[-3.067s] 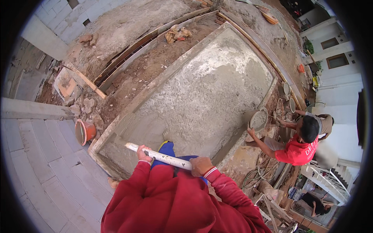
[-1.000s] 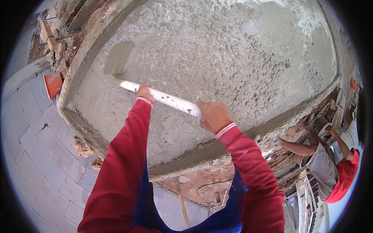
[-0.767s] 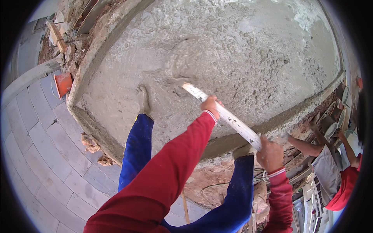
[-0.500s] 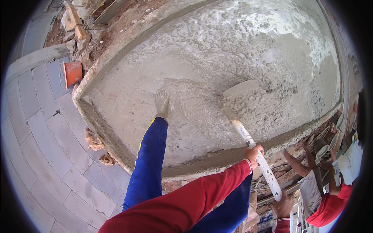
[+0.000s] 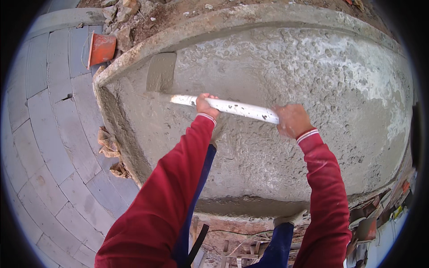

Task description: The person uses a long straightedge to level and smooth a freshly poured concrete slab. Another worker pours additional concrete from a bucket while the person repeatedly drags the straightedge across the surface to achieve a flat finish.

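Observation:
I hold a hoe by its worn white handle [image 5: 243, 110] with both hands, across wet grey concrete mix [image 5: 250, 156]. My left hand [image 5: 207, 105] is wrapped round the handle nearer the blade, and my right hand [image 5: 293, 121] grips its far end. The wide, mortar-coated blade [image 5: 161, 72] stands at the left part of the mix, near the far wall of the trough. My left foot, partly hidden by my arm, is in the mix. My right foot [image 5: 289, 218] is at the near rim.
A raised concrete rim [image 5: 214, 27] surrounds the mix. An orange bucket [image 5: 102, 49] lies tipped on grey paving slabs [image 5: 49, 125] at the left. Crumpled brown bags [image 5: 108, 142] lie beside the trough. Rubble [image 5: 125, 38] is at the far left, wood and clutter [image 5: 368, 228] at the near right.
The hoe has swung from the middle of the mix to its far left, its handle now nearly level. My right hand has come up over the trough. The other person at the right is out of view.

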Action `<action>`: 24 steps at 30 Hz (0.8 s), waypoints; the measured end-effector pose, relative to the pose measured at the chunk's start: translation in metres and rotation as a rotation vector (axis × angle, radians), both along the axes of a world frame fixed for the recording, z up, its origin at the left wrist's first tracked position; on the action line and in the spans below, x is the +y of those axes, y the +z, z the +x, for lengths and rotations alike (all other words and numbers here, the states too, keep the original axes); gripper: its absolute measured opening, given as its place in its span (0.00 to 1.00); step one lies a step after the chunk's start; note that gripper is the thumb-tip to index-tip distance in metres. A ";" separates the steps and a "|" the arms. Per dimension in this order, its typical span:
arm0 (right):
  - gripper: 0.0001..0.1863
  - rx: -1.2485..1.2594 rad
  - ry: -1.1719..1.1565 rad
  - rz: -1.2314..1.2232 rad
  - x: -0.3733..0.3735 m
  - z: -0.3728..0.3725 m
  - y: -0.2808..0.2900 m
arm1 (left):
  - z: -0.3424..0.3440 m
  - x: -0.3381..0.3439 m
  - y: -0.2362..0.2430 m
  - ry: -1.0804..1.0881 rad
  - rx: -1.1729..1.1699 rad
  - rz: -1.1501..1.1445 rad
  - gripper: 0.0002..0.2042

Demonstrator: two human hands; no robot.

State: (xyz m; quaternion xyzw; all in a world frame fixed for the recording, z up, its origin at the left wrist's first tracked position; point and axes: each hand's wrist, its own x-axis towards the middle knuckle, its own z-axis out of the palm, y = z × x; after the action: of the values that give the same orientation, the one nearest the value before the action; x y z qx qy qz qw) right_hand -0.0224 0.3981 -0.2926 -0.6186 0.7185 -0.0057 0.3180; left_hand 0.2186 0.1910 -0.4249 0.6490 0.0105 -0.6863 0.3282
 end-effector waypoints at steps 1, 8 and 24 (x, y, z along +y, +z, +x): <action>0.20 -0.007 -0.021 -0.047 0.006 -0.019 -0.014 | -0.025 -0.001 -0.008 0.008 -0.066 0.043 0.07; 0.16 0.024 -0.065 0.065 0.104 -0.142 0.021 | -0.176 0.101 0.016 -0.024 -0.246 0.218 0.17; 0.20 0.004 -1.058 0.281 0.539 0.014 0.129 | -0.316 0.507 0.057 -0.948 -0.201 0.237 0.21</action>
State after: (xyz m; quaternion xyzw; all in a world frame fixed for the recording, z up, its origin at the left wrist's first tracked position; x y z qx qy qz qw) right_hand -0.0084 0.9374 -0.1636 -0.1242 0.9260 -0.0677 0.3500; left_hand -0.0976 0.6977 -0.3680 0.6782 -0.2393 -0.6881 -0.0964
